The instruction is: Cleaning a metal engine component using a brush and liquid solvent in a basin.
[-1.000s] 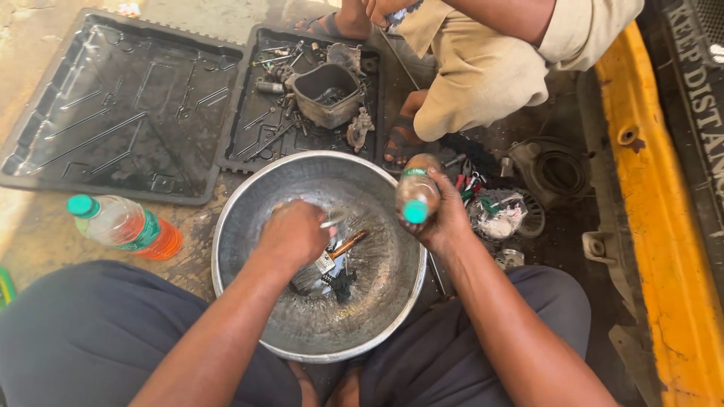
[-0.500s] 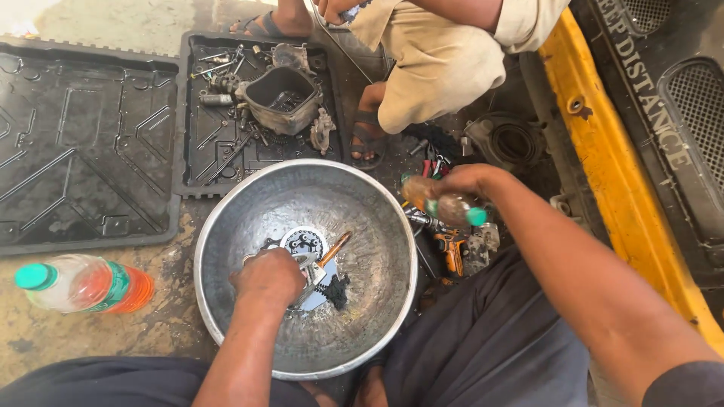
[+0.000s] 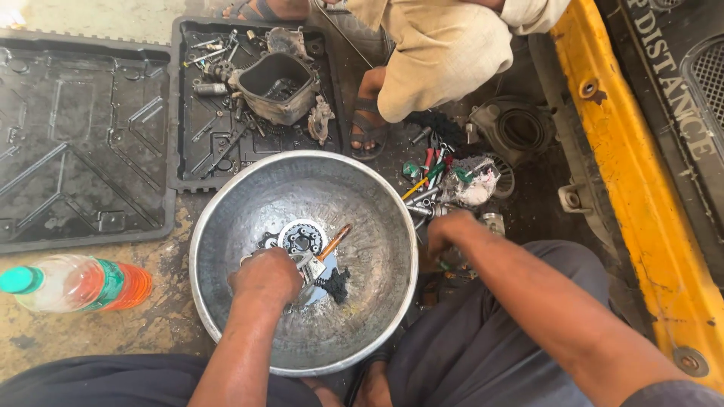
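Observation:
A large steel bowl sits on the ground between my knees. My left hand is down inside it, closed around a small silvery metal part. Beside that hand lie a toothed sprocket, an orange-handled brush and a dark clump of chain. My right hand is outside the bowl's right rim, fingers curled down among loose tools. What it holds, if anything, is hidden.
A plastic bottle with a green cap lies at the left. Two black trays lie beyond, one holding an engine housing and small parts. Another person squats opposite. A yellow vehicle frame runs along the right.
My right hand, which held a small green-capped bottle over the bowl, has swung right and down to the tools beside the rim. My left hand stays in the bowl.

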